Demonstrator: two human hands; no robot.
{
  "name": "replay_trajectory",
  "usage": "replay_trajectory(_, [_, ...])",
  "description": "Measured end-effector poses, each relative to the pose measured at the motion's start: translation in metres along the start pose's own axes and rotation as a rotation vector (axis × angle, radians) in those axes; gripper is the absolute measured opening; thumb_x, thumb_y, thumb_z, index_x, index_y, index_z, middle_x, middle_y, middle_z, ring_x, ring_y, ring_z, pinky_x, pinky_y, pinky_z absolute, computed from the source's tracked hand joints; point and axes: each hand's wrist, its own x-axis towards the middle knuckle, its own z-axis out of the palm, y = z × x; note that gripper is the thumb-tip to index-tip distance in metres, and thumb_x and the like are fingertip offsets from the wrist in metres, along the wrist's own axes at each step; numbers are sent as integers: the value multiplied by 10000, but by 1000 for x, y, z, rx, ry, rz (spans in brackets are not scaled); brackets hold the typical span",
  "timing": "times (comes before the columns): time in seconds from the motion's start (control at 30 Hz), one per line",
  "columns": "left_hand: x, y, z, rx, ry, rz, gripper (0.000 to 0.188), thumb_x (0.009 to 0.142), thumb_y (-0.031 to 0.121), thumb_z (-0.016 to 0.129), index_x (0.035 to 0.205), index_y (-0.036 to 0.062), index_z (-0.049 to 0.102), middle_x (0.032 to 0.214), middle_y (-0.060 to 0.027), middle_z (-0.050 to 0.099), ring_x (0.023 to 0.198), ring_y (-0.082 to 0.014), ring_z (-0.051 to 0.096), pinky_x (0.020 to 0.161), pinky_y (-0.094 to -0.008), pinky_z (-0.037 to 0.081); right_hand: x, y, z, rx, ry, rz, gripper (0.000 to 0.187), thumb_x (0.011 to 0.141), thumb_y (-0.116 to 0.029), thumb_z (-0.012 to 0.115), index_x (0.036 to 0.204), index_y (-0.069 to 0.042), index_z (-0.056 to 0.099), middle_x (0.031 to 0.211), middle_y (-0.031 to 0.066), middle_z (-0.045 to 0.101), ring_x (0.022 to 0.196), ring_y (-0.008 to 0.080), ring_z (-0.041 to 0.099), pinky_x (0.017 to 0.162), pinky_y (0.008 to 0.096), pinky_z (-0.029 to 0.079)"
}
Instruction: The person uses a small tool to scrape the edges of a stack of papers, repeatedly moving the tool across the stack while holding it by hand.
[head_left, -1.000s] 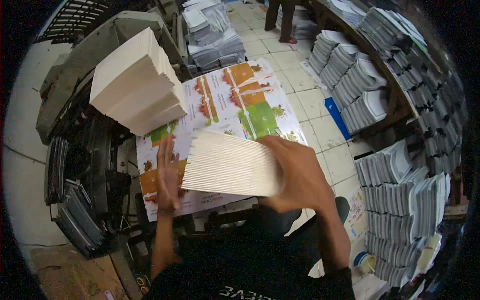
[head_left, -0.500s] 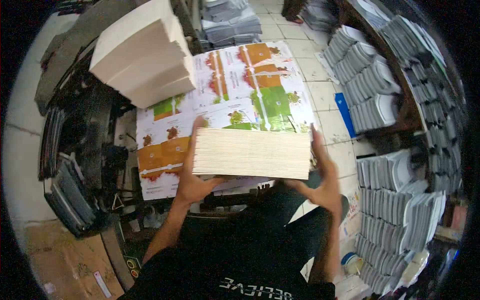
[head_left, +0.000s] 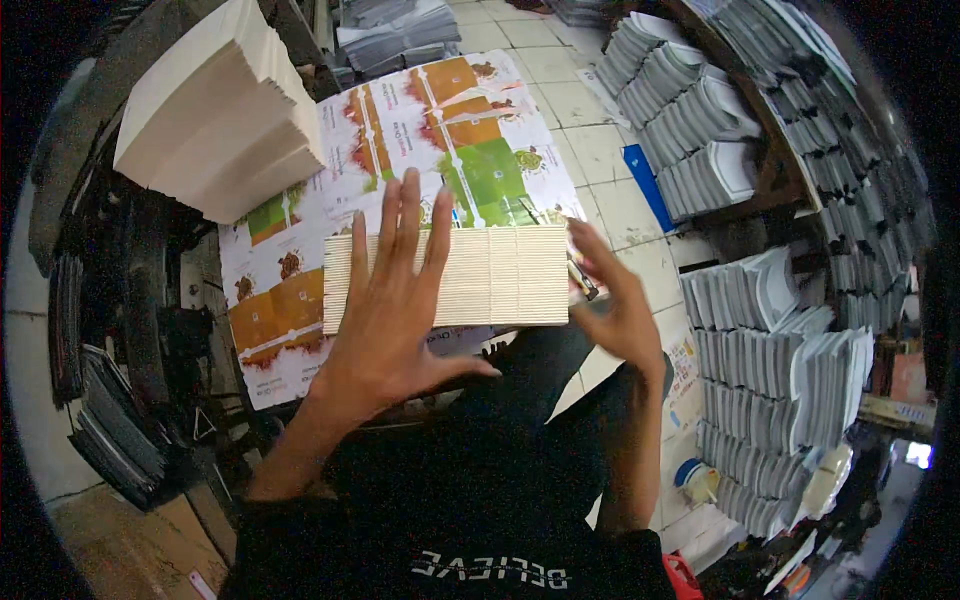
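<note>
A cream block of folded paper sections [head_left: 505,275] lies in front of me, its many parallel folded edges facing up and a few faint lines running across them. My left hand [head_left: 385,310] lies over its left part, fingers spread and stretched out, thumb pointing right. At the block's right end, my right hand [head_left: 628,315] curls round it, fingertips by the far corner and thumb by the near one. A thin dark and yellow tool [head_left: 582,280] shows between that end and my right hand. Printed sheets [head_left: 400,90] in orange, green and white cover the work surface beneath.
A tall cream paper stack [head_left: 210,130] stands at the far left of the sheets. Grey-white paper bundles [head_left: 745,380] fill the right side, with a blue flat piece [head_left: 648,188] beside them. Dark machinery [head_left: 120,250] is at left, and a small tub [head_left: 697,480] stands lower right.
My left hand has left the block's left end and now lies flat over its face. The right hand stays at the right end. The whole view has shifted.
</note>
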Motion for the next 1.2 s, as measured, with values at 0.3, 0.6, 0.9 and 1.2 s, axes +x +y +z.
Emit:
replay_trajectory(0.3, [7, -2, -7, 123, -115, -54, 1282, 702, 404, 963, 1676, -7, 238, 1736, -252, 256, 1638, -371, 220, 1336, -588, 144, 18, 71, 36, -458, 277, 197, 433, 897, -100, 781, 1308, -9, 678, 1073, 207, 640, 959, 414, 652, 853, 500, 555])
replay_trajectory(0.6, [-5, -14, 4, 137, -22, -108, 1065, 710, 323, 899, 1588, -6, 394, 1711, -208, 343, 1596, -373, 321, 1305, -573, 231, -32, -80, -10, -139, 356, 530, 337, 1024, -105, 737, 1342, 0, 693, 917, 95, 761, 734, 100, 701, 630, 258, 545])
replay_trajectory(0.9, [-4, -14, 14, 184, 62, -81, 806, 783, 272, 827, 1470, 1, 505, 1497, -177, 547, 1441, -331, 503, 1267, -549, 297, -65, -141, -9, -670, -121, 88, 575, 844, -145, 850, 1403, -240, 749, 828, 16, 628, 730, 197, 660, 577, 344, 527])
replay_trajectory(1.2, [-1, -16, 19, 220, 113, -69, 737, 800, 289, 838, 1425, 29, 545, 1420, -142, 604, 1365, -309, 566, 1223, -533, 359, -56, -140, -11, -729, -173, 87, 569, 827, -169, 820, 1385, -265, 763, 724, 5, 402, 577, 175, 509, 502, 373, 428])
